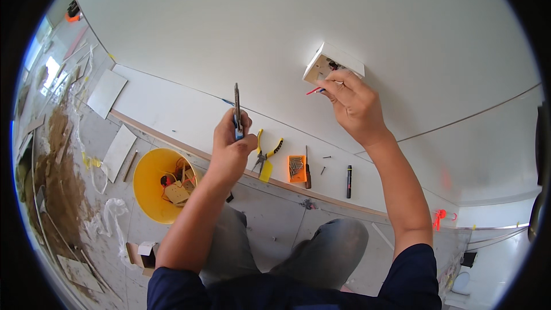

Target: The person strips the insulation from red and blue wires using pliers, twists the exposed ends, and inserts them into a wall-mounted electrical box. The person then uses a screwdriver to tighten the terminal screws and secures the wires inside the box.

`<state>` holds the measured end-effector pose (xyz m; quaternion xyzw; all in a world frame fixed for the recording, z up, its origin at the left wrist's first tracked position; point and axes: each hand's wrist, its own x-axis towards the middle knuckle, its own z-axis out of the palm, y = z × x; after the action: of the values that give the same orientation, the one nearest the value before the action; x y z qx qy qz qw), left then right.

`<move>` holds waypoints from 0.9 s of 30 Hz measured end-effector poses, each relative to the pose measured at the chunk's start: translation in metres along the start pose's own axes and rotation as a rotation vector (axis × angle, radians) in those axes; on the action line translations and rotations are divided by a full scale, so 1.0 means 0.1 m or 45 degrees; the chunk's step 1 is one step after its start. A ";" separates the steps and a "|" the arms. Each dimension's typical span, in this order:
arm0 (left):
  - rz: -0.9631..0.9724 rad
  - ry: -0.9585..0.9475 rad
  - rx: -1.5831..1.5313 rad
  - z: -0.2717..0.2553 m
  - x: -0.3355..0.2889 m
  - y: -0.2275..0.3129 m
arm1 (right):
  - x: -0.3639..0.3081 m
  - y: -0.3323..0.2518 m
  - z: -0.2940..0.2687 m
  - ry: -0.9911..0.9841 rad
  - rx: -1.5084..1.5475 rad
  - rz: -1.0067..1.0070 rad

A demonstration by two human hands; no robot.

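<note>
My left hand (234, 138) is closed around a blue-handled hand tool (237, 103) with a slim metal end, seen edge-on. Its exact kind is hard to make out. The tool points away from me and is apart from the box. My right hand (354, 106) pinches thin electrical wires (313, 90), red and blue, just in front of the open side of a white electrical box (338, 57). The box is fixed to the large white panel, and dark parts show inside it. My right fingers hide part of the opening and the wire ends.
On the white ledge lie yellow-black pliers (268, 150), an orange tray (296, 169) of screws, a screwdriver (308, 167), two loose screws and a black marker pen (349, 181). A yellow bucket (150, 192) with wired parts stands on the left floor, near scattered offcuts.
</note>
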<state>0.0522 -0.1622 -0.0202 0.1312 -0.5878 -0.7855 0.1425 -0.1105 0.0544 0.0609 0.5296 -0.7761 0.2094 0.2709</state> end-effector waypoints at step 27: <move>-0.136 -0.139 0.191 0.30 -0.33 -0.30 | -0.24 -0.13 0.22 0.313 -0.265 0.162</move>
<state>0.0698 -0.1153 -0.0393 0.1298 -0.6439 -0.7518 0.0580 -0.0954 0.0539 0.0292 0.4189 -0.7865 0.2076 0.4034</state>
